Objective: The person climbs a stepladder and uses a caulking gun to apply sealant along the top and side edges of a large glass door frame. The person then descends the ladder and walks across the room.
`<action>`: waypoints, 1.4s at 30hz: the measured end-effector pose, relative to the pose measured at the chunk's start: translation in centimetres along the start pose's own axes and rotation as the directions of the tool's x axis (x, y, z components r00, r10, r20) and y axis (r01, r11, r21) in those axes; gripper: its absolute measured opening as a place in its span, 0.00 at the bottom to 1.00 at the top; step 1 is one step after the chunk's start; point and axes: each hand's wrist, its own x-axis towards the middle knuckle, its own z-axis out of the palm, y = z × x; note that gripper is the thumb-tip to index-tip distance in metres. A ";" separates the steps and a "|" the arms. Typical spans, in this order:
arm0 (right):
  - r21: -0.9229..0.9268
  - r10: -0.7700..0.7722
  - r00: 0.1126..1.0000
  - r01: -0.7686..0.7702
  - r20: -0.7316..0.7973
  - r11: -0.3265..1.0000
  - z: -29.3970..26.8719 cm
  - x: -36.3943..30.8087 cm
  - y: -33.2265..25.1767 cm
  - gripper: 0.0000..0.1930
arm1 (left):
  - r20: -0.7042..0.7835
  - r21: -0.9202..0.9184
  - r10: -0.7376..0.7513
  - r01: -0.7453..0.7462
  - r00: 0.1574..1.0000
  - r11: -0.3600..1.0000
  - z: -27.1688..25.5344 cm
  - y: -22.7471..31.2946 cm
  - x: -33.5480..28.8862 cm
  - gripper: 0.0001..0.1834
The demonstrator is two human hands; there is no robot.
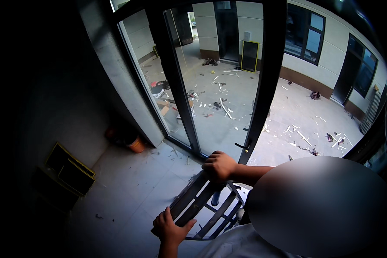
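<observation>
A dark slatted frame (pixel 195 206), with flat bars and gaps between them, stands tilted in front of me; its exact kind I cannot make out. My right hand (pixel 220 167) is closed over its far upper end, next to the glass door. At the near left corner my left hand (pixel 172 228) grips the edge, the thumb apart from the fingers and lying toward the slats. Through a gap shows a blue cylindrical thing (pixel 216 198), partly hidden. A blurred oval covers much of my right side, hiding part of the right forearm.
A black-framed glass door (pixel 219 107) with a lever handle (pixel 241 147) stands just beyond. Yellow-edged dark panels (pixel 75 175) lean at the left, and an orange bucket (pixel 135 144) sits by the wall. White strips (pixel 226 108) and debris litter the ground outside.
</observation>
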 end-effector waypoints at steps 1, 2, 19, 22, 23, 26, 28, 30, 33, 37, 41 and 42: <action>0.007 -0.001 1.000 0.001 -0.009 1.000 0.1 0.0 0.0 0.12 | 0.004 0.012 -0.008 0.008 1.000 1.000 0.2 -0.2 -0.1 0.57; 0.013 -0.004 1.000 0.004 -0.016 1.000 0.2 -0.1 -0.1 0.12 | 0.009 0.024 -0.016 0.016 1.000 1.000 0.5 -0.3 -0.1 0.58; 0.152 -0.020 1.000 0.021 -0.007 0.988 -1.5 -1.4 -2.6 0.20 | 0.085 0.004 0.101 -0.102 0.991 0.995 -0.9 -3.8 -2.6 0.60; 0.248 0.002 0.999 0.012 -0.054 0.969 -2.3 -1.9 -3.4 0.15 | 0.112 -0.001 0.096 -0.097 0.989 0.995 -0.4 -4.4 -4.1 0.60; 0.247 0.001 0.997 0.017 -0.073 0.969 -2.3 -1.9 -3.4 0.15 | 0.092 0.000 0.131 -0.131 0.987 0.991 -0.2 -4.8 -4.6 0.61; 0.279 -0.005 0.997 0.026 -0.075 0.960 -3.4 -1.4 -3.4 0.13 | 0.172 0.018 0.090 -0.095 0.981 0.995 -0.7 -5.0 -5.1 0.61; 0.320 0.000 0.998 0.021 -0.066 0.947 -2.6 -1.8 -3.5 0.14 | 0.217 0.036 0.055 -0.064 0.975 0.997 -0.3 -5.2 -5.7 0.61; 0.339 -0.004 0.997 0.029 -0.072 0.940 -1.6 -2.0 -3.6 0.14 | 0.259 0.080 0.011 -0.033 0.966 0.996 0.5 -6.0 -6.3 0.61; 0.343 -0.012 0.997 0.039 -0.078 0.938 -0.9 -2.0 -3.4 0.14 | 0.326 0.074 -0.011 -0.014 0.945 0.997 1.6 -7.2 -6.5 0.62; 0.326 0.004 0.996 0.026 -0.090 0.945 0.1 -1.6 -3.2 0.13 | 0.291 0.120 0.102 -0.142 0.951 0.983 -0.5 -5.3 -2.7 0.56; 0.299 -0.047 0.997 0.065 -0.067 0.952 1.8 -1.6 -3.4 0.12 | 0.401 0.119 0.023 -0.077 0.916 0.990 -0.5 -5.0 -2.8 0.54; 0.290 -0.048 0.998 0.060 -0.049 0.955 2.1 -1.5 -3.4 0.12 | 0.519 0.140 -0.080 0.007 0.851 0.990 -1.2 -4.7 -1.7 0.55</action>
